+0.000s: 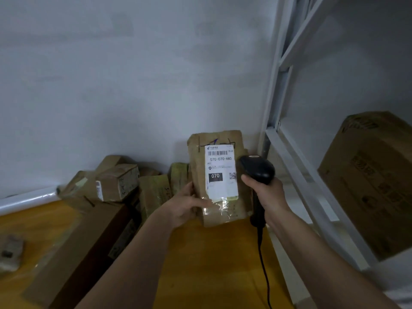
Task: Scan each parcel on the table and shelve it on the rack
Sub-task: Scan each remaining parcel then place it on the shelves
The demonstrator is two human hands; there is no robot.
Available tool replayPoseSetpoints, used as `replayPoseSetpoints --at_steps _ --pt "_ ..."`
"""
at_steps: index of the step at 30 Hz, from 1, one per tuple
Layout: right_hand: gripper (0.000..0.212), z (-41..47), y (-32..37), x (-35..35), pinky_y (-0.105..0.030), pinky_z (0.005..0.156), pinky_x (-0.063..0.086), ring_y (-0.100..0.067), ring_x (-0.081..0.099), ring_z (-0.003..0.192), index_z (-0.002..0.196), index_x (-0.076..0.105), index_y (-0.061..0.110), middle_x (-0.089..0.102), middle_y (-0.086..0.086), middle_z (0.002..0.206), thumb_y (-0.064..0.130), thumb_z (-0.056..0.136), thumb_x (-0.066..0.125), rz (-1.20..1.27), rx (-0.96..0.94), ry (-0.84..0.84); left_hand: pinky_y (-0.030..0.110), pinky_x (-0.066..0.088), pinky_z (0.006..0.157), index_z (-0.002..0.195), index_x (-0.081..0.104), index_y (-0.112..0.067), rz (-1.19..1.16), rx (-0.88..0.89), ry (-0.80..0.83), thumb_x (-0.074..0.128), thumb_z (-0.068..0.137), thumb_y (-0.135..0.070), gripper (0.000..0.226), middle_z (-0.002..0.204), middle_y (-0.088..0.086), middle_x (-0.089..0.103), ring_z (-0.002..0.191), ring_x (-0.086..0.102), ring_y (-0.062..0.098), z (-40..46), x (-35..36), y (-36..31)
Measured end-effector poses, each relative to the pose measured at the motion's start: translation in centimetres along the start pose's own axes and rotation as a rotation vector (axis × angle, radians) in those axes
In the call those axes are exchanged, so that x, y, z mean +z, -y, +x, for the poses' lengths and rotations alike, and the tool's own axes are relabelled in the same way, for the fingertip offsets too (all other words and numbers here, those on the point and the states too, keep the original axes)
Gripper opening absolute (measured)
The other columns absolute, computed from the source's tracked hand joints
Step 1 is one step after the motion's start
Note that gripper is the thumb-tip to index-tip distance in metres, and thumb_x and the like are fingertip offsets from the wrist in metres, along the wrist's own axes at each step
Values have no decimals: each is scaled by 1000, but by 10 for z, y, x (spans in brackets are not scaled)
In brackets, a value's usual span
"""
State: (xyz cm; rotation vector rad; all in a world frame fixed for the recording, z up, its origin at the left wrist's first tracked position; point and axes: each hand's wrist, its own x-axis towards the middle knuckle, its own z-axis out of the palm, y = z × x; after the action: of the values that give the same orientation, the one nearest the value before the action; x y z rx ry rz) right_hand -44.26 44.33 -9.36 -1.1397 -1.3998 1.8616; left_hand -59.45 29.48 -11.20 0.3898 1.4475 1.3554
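Above the bench's [211, 253] far right corner, the left hand [185, 205] grips a brown parcel [219, 175] upright, white label facing us; the right hand [267, 192] clasps a black corded scanner [256, 169] just beside the label; more parcels [118, 181] crowd the far edge; a large box [374, 181] sits on the white rack [287, 150].

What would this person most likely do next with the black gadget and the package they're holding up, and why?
Probably tilt the scanner in the right hand leftward onto the barcode at the top of the white label. The left hand holds the parcel upright, label facing the camera, but the scanner's head sits beside the label's right edge, not over the barcode.
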Motion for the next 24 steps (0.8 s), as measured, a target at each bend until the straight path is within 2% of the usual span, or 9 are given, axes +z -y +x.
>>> replayPoseSetpoints --at_steps 3,6,8,10,13,15,16,19,24 --pt "22 -10 6 5 -29 71 55 -13 69 86 92 67 28 73 2 93 21 76 81 -79 -80 87 63 46 95 132 50 -24 14 -26 -89 88 58 -8 85 124 7 66 116 59 34 -6 1 -3" --pt "21 -24 15 10 -9 55 47 9 64 71 85 67 33 70 15 80 24 73 82 -151 -197 151 60 52 88 133 49 -15 -43 20 -210 86 56 -5 86 119 9 67 109 63 34 -10 4 -8" --pt "15 -35 23 13 -4 49 43 13 61 64 78 68 32 69 16 67 27 73 82 -195 -293 156 59 53 86 133 49 -15 -87 84 -269 84 61 1 81 119 8 67 108 63 34 -11 5 -12" --pt "11 -45 29 14 -11 48 47 -1 64 55 75 71 23 70 7 62 28 75 80 -193 -338 181 55 57 79 132 49 -17 -116 125 -323 83 65 3 78 116 5 67 105 64 32 -13 5 -18" --pt "23 -60 36 14 -24 45 49 -16 59 46 72 69 9 64 -2 54 30 79 77 -238 -334 269 43 60 59 126 50 -22 -134 153 -346 83 64 4 75 105 0 68 91 68 26 -17 3 -28" --pt "33 -67 39 15 -30 47 49 -22 56 45 69 68 3 62 -6 52 33 79 77 -278 -343 300 47 60 65 130 49 -20 -135 165 -354 86 56 2 85 111 2 68 96 67 29 -17 1 -32" --pt "37 -70 41 15 -32 48 49 -23 56 44 67 67 2 62 -7 52 36 79 76 -287 -349 304 49 60 68 133 47 -19 -128 170 -363 88 51 -1 93 115 4 66 100 66 31 -17 0 -34" --pt "38 -74 44 13 -33 49 48 -22 56 44 64 66 7 62 -5 52 42 76 74 -311 -366 319 46 59 62 139 41 -17 -100 177 -392 88 42 -7 108 124 7 60 107 62 34 -14 -2 -36" --pt "34 -73 45 15 -31 51 49 -19 57 47 63 65 13 60 -1 51 38 83 71 -364 -375 327 38 56 49 142 39 -18 -84 171 -406 85 57 1 98 121 5 58 100 60 31 -9 -12 -36"
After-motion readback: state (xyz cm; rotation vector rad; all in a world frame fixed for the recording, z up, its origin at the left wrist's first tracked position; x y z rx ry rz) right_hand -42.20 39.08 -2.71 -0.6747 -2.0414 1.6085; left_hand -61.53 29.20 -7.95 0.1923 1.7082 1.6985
